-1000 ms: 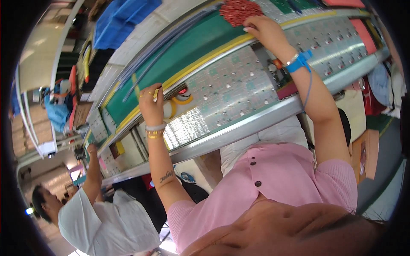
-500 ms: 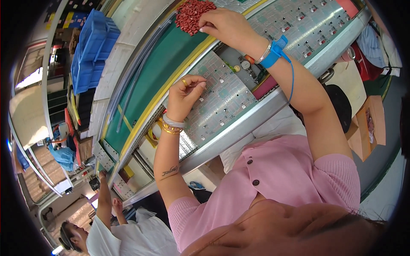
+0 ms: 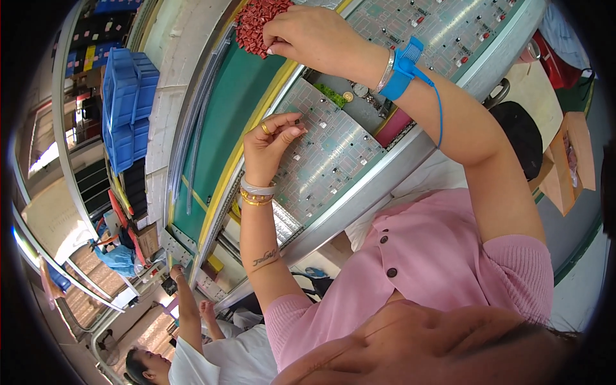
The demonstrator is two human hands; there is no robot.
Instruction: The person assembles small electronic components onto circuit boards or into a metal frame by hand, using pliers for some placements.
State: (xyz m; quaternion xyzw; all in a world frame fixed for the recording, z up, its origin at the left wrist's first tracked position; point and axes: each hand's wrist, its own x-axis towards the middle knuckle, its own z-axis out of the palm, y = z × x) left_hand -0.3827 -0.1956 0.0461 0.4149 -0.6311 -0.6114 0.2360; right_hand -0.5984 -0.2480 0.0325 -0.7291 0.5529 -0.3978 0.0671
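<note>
The left hand (image 3: 264, 146) has come over the left edge of the circuit board (image 3: 340, 144), seemingly within working reach; the right hand (image 3: 314, 37) is at red parts (image 3: 255, 27); both pinched, contents unclear

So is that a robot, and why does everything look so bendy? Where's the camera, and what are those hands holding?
No robot here! These are a person's own bare hands. The camera sits on their head, looking down, and its very wide fisheye lens makes straight edges curve. Every picture comes from that camera.

The left hand is over a flat circuit board, a panel with thin lines and tiny parts on it. The right hand, with a blue wristband behind it, is at a heap of little red pieces. I can't tell whether either hand holds a tiny piece. Beside the board runs a long green strip. Lower left, another person in white is there too.
</note>
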